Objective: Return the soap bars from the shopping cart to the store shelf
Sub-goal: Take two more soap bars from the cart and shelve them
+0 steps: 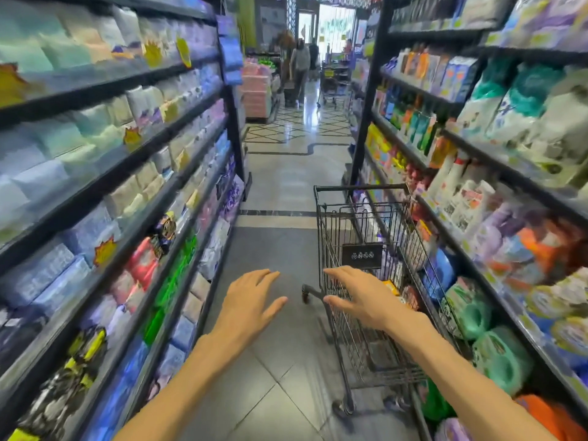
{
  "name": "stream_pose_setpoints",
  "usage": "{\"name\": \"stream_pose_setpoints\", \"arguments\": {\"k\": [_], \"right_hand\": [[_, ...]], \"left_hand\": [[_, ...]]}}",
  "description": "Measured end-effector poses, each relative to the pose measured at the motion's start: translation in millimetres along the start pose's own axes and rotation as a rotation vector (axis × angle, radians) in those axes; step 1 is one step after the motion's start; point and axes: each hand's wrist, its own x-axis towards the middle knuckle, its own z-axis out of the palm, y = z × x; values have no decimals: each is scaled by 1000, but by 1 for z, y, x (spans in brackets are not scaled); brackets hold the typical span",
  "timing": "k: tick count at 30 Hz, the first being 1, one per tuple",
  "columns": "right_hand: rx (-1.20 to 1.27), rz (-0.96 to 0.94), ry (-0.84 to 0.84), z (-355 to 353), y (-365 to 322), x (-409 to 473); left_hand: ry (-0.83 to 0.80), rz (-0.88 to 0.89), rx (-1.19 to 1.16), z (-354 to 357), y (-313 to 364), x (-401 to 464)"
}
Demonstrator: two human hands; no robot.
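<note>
Left: tall shelf [105, 198] of blurred packets, running away down the aisle. Nearer centre, left hand [251, 302] over bare floor, palm down, fingers spread, holding nothing. Right hand [359, 297] likewise flat and empty, above the near end of the shopping cart [362, 230]. Cart's long axis pointing far down the aisle, tight against the right shelf [496, 186]. Yellow and red packs [392, 287] in the basket, mostly hidden by hand and wires; soap bars not clearly identifiable.
</note>
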Motion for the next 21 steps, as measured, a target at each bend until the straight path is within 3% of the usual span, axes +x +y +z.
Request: {"name": "stream_pose_setpoints", "arguments": {"k": [5,11,21], "right_hand": [[-32,41,0,9,41,89],[-4,193,21,6,91,173],[55,605,132,-22,193,210]], "left_hand": [[-14,10,-15,14,-39,97],[-92,202,-41,38,-73,238],[-240,649,-101,100,-16,442]]}}
